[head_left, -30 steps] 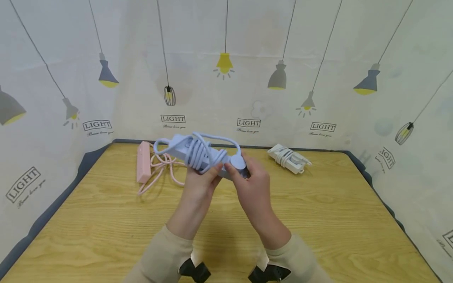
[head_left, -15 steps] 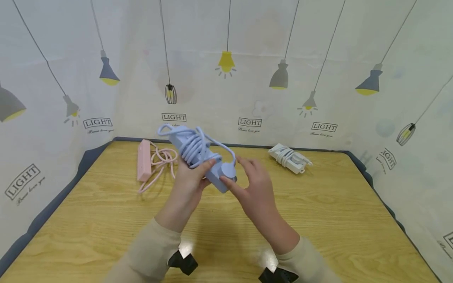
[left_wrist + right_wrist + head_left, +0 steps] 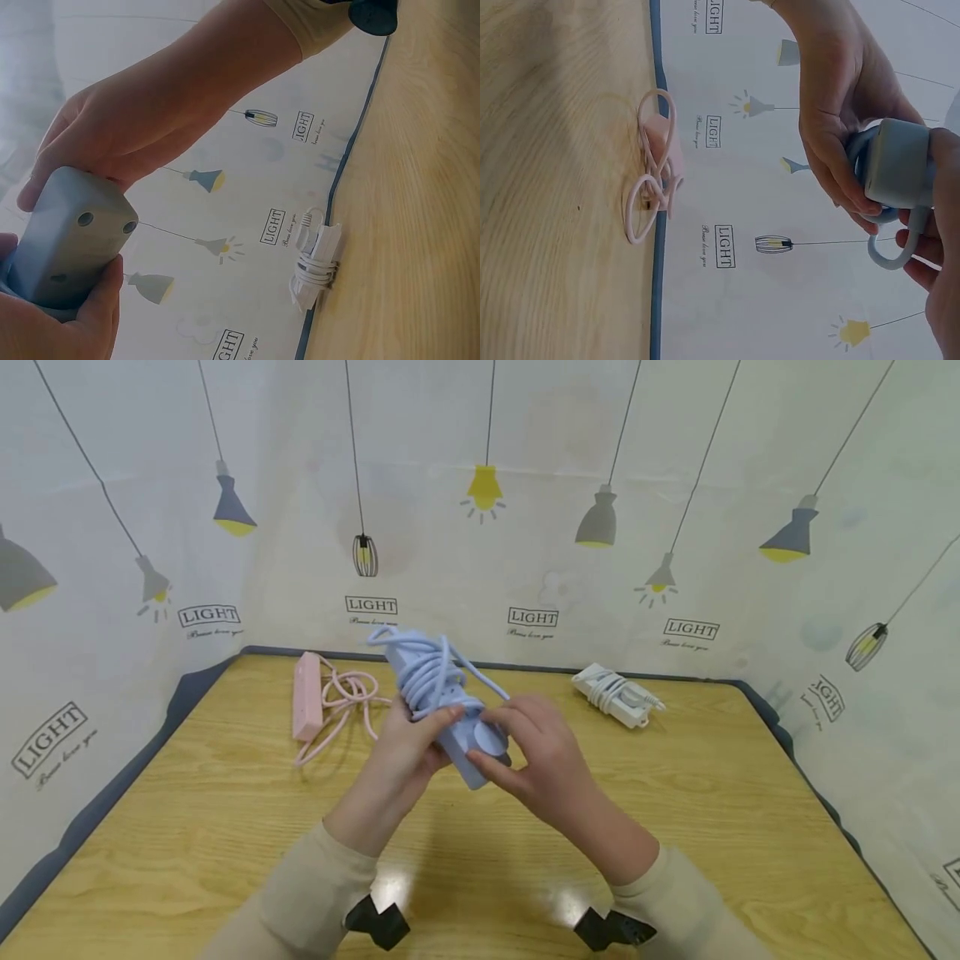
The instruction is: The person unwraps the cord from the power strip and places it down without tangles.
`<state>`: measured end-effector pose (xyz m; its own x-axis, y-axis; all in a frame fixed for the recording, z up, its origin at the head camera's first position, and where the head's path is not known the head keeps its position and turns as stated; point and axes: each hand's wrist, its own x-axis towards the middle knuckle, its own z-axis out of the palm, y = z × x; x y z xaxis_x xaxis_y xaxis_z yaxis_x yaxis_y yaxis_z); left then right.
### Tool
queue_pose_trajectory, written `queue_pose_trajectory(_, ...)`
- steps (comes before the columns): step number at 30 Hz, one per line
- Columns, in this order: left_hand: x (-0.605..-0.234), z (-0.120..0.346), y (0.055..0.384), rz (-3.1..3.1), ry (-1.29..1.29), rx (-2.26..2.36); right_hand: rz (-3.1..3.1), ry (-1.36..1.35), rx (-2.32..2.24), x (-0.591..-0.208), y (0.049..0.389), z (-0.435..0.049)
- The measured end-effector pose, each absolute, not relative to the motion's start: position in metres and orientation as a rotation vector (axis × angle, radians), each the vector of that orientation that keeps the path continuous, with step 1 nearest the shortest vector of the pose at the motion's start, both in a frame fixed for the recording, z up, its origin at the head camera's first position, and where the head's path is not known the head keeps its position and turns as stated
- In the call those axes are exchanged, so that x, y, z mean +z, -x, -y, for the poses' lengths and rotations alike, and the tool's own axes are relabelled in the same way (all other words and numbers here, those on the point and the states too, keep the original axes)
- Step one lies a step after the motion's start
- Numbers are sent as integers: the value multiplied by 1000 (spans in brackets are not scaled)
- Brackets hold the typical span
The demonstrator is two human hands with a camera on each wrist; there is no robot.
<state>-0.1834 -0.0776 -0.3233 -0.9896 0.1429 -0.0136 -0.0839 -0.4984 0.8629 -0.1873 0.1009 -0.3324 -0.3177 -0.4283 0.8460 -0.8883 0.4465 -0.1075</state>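
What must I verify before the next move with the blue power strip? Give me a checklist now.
1. Blue power strip gripped by the left hand: ok.
2. Right hand pinching the round plug: ok.
3. Blue cord wound round the strip: ok, though a loop sticks out.
4. Round plug fully seated in the strip: cannot tell, the joint is hidden.
5. Pink cord wound round the pink power strip: not ok, it lies loose beside it.

The blue power strip (image 3: 435,683) looks smooth, matt plastic, the tabletop (image 3: 712,793) faintly glossy, grained wood, the backdrop (image 3: 442,560) creased cloth.
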Motion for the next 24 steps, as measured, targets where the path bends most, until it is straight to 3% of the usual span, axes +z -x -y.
queue_pose_trajectory(24, -330, 62, 171, -1377, -108, 2422, 1858, -1282, 469, -319, 183, -108)
